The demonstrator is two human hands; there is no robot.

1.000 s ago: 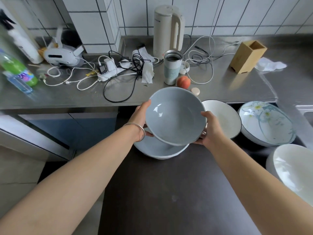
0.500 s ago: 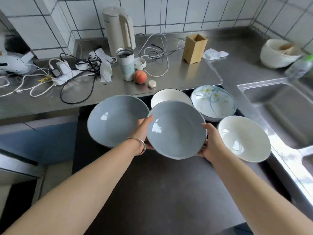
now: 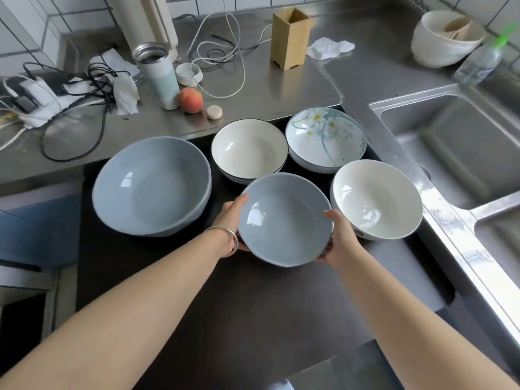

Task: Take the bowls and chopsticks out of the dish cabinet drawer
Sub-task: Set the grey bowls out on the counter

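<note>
Both hands hold a small grey-blue bowl (image 3: 284,220) over the dark surface (image 3: 239,305). My left hand (image 3: 230,218) grips its left rim, thumb on the edge. My right hand (image 3: 337,237) grips its right rim from the side and below. A large grey-blue bowl (image 3: 152,187) sits to the left. Behind are a white bowl with a dark rim (image 3: 249,150) and a flower-patterned bowl (image 3: 326,139). A plain white bowl (image 3: 377,198) sits just right of the held one. No chopsticks are visible.
The steel counter (image 3: 267,88) behind holds a tumbler (image 3: 157,74), a peach (image 3: 191,100), tangled cables (image 3: 84,80), a wooden holder (image 3: 291,38) and a crumpled tissue (image 3: 329,47). A steel sink (image 3: 455,142) lies at right, a white pot (image 3: 444,38) and a bottle (image 3: 481,63) beyond it.
The held grey-blue bowl has come down and toward me, lying between the large grey-blue bowl and the plain white one. The view has swung right and downward.
</note>
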